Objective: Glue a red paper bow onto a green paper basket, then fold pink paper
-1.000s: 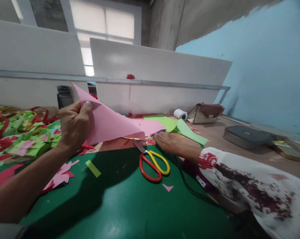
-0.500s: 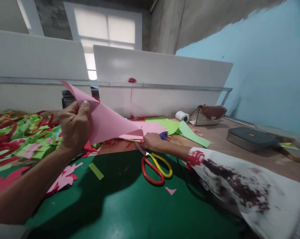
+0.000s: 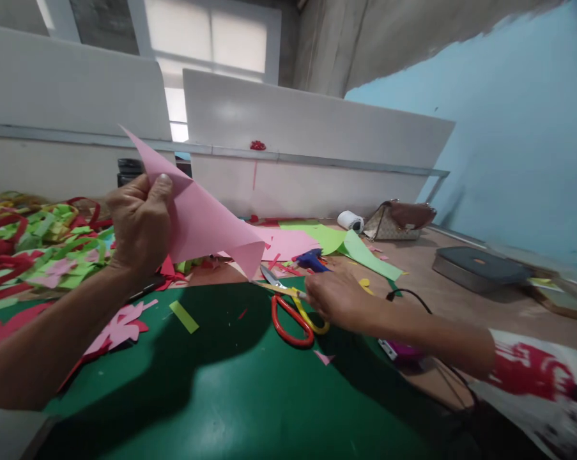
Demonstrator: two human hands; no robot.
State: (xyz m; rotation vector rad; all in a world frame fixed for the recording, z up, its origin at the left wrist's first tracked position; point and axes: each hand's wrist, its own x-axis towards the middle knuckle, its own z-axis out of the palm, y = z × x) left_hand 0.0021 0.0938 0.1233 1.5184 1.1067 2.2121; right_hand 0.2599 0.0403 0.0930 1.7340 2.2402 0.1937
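Note:
My left hand (image 3: pixel 142 220) is closed on a pink sheet of paper (image 3: pixel 197 214), thumb in front, and lifts it above the work surface. The sheet curls, and its lower right corner droops near the scissors. In my closed right hand (image 3: pixel 333 297) is one end of a thin yellowish stick (image 3: pixel 278 289), perhaps a pencil, which points left toward the sheet's drooping corner. Beneath the stick lie scissors (image 3: pixel 292 329) with one red and one yellow handle loop, their blades partly apart. A blue tool (image 3: pixel 311 259) lies just behind my right hand, its shape partly hidden.
Cut paper strips (image 3: pixel 48 243) in green, red and pink are heaped at the left. Green sheets (image 3: pixel 360 252) lie farther back. A handbag (image 3: pixel 400 220), a white roll (image 3: pixel 350 221) and a dark case (image 3: pixel 480 268) stand right. A black cable (image 3: pixel 415 295) runs beside my right forearm.
My right hand has drawn back toward me and to the right, bringing the thin stick out from the papers. The blue tool shows more now. My left hand still holds the pink sheet.

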